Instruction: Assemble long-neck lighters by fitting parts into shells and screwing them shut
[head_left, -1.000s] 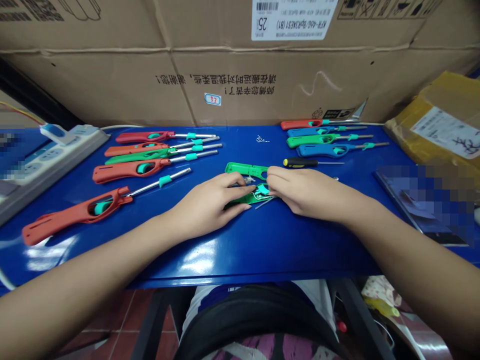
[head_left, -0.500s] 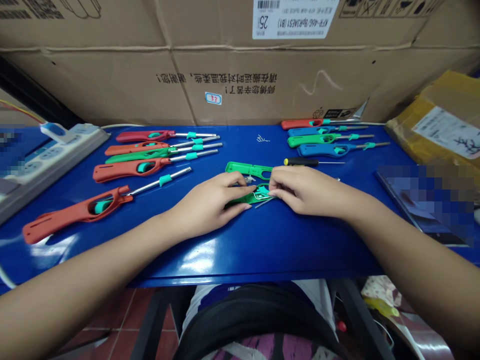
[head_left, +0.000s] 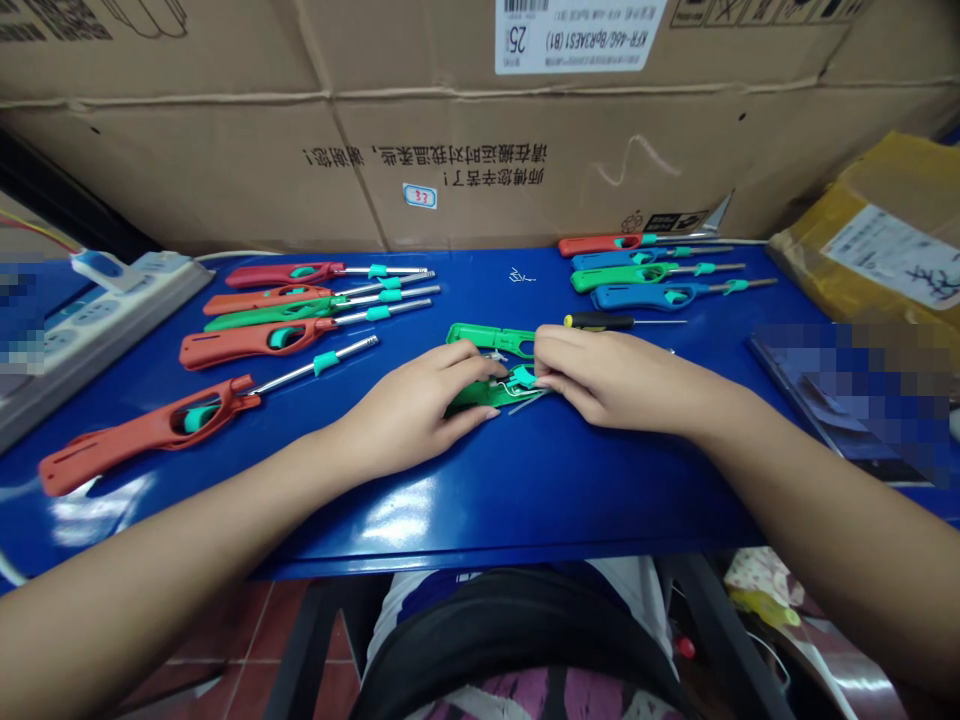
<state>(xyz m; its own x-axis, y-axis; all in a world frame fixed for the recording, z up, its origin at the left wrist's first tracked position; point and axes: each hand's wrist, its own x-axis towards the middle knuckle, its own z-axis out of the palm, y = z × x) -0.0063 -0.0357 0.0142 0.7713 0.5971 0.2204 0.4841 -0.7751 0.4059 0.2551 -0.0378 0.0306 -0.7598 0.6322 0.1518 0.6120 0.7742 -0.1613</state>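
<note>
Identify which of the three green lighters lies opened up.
The middle green lighter, at the left hand and right hand: its shell is in two halves, inner parts exposed. The left green lighter and right green lighter look assembled.

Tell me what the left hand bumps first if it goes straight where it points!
The left hand would probably meet the turquoise piece in the green shell first, then the right hand, though depth is unclear.

The left hand (head_left: pixel 420 405) holds its thumb (head_left: pixel 469 420) on the near side of its grip, fingers (head_left: pixel 472 368) arched over the far side. Just right of that grip, the right hand (head_left: pixel 607 375) curls, thumb and index fingertips (head_left: pixel 546 382) drawn close. The left forearm (head_left: pixel 217 525) and right forearm (head_left: pixel 817 495) slant inward toward it.
</note>
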